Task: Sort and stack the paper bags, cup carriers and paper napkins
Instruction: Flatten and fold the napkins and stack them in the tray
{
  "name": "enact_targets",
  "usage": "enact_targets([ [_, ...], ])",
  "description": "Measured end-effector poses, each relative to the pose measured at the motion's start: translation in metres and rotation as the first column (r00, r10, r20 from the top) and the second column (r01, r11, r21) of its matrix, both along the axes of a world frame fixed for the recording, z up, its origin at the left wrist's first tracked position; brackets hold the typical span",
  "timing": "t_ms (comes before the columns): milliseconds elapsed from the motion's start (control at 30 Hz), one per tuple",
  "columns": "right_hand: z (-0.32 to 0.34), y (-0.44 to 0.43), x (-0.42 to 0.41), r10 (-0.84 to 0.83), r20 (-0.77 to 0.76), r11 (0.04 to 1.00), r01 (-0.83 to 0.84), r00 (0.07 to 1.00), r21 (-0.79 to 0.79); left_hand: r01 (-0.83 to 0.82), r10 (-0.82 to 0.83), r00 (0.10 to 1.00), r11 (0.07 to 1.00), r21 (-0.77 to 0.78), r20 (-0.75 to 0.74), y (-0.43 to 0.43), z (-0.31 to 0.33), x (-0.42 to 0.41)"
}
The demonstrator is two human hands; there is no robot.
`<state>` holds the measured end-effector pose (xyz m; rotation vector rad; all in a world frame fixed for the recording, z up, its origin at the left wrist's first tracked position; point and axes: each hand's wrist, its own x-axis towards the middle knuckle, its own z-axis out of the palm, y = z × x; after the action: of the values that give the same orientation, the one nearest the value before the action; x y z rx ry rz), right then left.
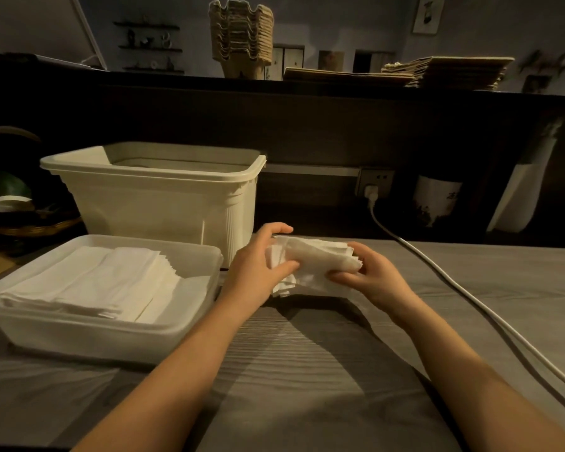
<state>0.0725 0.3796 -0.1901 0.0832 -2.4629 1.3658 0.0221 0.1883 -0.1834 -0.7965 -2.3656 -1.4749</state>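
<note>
Both hands gripped one bundle of paper napkins: the left hand curled round its left end, and the right hand pinched the right end, where the sheet edges fanned unevenly. Just left of the left hand lay a shallow plastic tray, its near corner close to the wrist, with stacked napkins inside. Beyond that hand stood a deep cream tub. A white cable ran diagonally right of the right hand. Bare tabletop lay open between the forearms. Far beyond both hands, a ledge carried stacked cup carriers and flat paper bags.
</note>
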Motion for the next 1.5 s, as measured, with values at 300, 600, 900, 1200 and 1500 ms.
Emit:
enact_targets([
  [300, -0.006, 0.001, -0.003, 0.001, 0.077, 0.997, -0.007, 0.997, 0.082, 0.192, -0.175, 0.976, 0.973, -0.131, 0.128, 0.007, -0.019, -0.003],
  [600, -0.007, -0.001, -0.003, 0.034, 0.088, 0.997, -0.040, 0.995, 0.061, 0.242, -0.226, 0.932, 0.970, -0.021, 0.282, 0.007, -0.013, -0.003],
  [900, -0.008, -0.001, -0.002, 0.063, 0.187, 0.995, -0.077, 0.980, 0.067, 0.251, -0.220, 0.921, 0.966, -0.059, 0.322, 0.007, -0.014, -0.008],
  [1200, -0.006, 0.000, -0.003, 0.032, 0.073, 0.991, -0.042, 0.997, 0.130, 0.248, -0.244, 0.950, 0.969, 0.004, 0.192, 0.009, -0.019, -0.009],
  [1500, 0.000, 0.000, 0.002, 0.140, 0.024, 0.975, -0.142, 0.990, 0.170, 0.267, -0.263, 0.952, 0.964, 0.000, 0.157, 0.006, -0.022, -0.008],
])
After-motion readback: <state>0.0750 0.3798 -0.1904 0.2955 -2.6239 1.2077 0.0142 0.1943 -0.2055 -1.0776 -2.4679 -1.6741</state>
